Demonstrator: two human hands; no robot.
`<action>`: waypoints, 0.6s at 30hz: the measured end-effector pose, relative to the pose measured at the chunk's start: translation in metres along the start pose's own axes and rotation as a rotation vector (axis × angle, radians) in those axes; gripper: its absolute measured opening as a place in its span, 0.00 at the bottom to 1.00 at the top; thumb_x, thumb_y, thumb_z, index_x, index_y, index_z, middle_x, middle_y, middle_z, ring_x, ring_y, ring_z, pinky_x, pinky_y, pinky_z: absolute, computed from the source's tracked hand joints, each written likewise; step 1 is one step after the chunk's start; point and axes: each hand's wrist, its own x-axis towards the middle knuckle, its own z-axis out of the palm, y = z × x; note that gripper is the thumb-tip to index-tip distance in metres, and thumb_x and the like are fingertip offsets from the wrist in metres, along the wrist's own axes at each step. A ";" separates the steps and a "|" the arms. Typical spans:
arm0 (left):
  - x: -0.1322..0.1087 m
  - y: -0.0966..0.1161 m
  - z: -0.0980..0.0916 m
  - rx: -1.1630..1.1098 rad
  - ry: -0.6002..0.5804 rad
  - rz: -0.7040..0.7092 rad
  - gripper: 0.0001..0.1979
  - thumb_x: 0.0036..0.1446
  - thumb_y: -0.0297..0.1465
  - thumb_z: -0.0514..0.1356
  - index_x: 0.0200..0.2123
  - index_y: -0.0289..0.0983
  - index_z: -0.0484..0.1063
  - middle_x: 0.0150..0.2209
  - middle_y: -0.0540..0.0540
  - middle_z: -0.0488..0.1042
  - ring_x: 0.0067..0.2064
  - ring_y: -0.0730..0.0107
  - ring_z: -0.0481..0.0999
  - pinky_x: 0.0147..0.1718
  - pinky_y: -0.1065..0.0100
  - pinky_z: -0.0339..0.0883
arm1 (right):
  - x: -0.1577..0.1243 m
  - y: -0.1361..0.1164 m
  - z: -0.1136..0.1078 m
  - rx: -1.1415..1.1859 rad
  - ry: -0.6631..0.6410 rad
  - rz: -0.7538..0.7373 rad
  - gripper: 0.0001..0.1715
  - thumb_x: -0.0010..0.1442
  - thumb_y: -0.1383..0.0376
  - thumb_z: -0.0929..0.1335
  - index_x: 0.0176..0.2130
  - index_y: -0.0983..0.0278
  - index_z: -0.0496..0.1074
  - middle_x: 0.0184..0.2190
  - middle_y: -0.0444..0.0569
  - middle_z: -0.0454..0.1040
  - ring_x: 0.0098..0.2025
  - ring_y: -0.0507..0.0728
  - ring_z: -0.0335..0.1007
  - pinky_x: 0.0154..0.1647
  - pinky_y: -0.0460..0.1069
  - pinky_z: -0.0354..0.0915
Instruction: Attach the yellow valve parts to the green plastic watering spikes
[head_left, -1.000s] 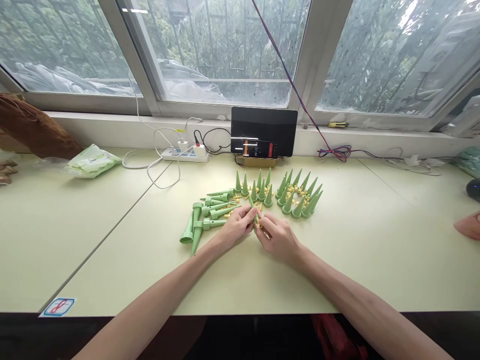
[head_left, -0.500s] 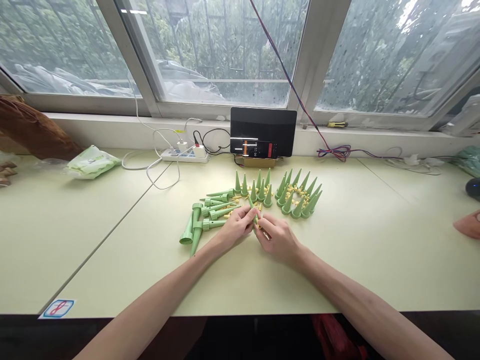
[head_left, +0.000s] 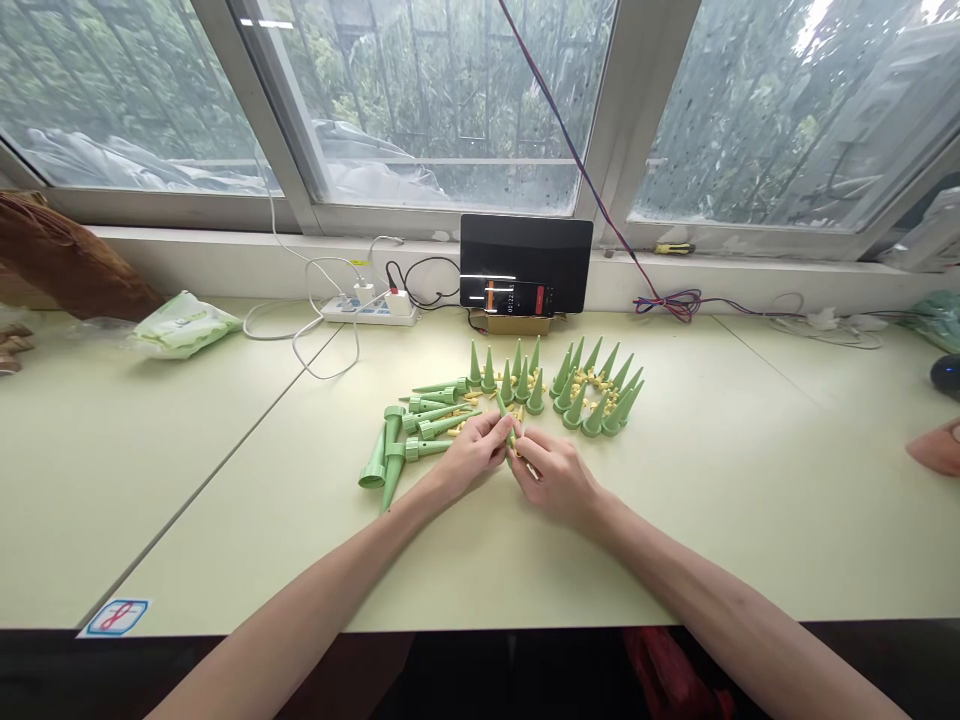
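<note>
My left hand (head_left: 478, 446) is closed on a green plastic watering spike (head_left: 503, 405), its pointed end tilted up and away. Pressed close against it, my right hand (head_left: 553, 470) pinches a small yellow plastic piece (head_left: 518, 452) at the spike's side; the fingers partly hide both. Left of my hands lies a loose group of green spikes (head_left: 394, 460), on their sides and overlapping. Behind my hands, several spikes (head_left: 523, 385) stand points up among small yellow pieces. To the right, more upright spikes (head_left: 592, 420) form a ring around yellow pieces (head_left: 598, 383).
A black tablet (head_left: 526, 260) stands at the back with a phone (head_left: 517, 298) showing a timer before it. A power strip (head_left: 371, 312) with white cables is left of it. A green-white packet (head_left: 187, 325) lies farther left. Bundled wires (head_left: 671, 305) rest at back right. Another person's hand (head_left: 936, 447) shows at the right edge.
Almost nothing differs. Both hands stay together on the spike and the yellow piece, with only a tiny shift of the right fingers.
</note>
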 end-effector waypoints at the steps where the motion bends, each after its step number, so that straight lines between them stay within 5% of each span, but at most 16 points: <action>1: 0.000 0.000 0.000 -0.001 0.002 0.000 0.22 0.61 0.49 0.58 0.28 0.37 0.60 0.20 0.58 0.48 0.20 0.81 0.47 0.19 0.73 0.40 | 0.000 0.000 0.000 0.000 0.001 -0.001 0.15 0.65 0.72 0.62 0.27 0.61 0.58 0.24 0.44 0.62 0.22 0.51 0.50 0.22 0.47 0.50; 12: -0.001 0.004 0.001 0.015 -0.001 -0.005 0.21 0.61 0.48 0.58 0.30 0.36 0.66 0.19 0.57 0.49 0.20 0.81 0.47 0.19 0.72 0.39 | 0.000 0.000 0.001 0.023 -0.005 0.030 0.16 0.66 0.72 0.62 0.27 0.61 0.58 0.24 0.43 0.60 0.23 0.51 0.49 0.23 0.47 0.50; 18: -0.002 0.013 0.005 0.202 0.179 0.076 0.21 0.61 0.47 0.58 0.27 0.36 0.66 0.20 0.55 0.53 0.22 0.78 0.52 0.21 0.71 0.47 | 0.004 0.001 0.000 0.170 0.022 0.187 0.10 0.65 0.68 0.64 0.30 0.62 0.65 0.23 0.42 0.61 0.23 0.50 0.53 0.24 0.46 0.54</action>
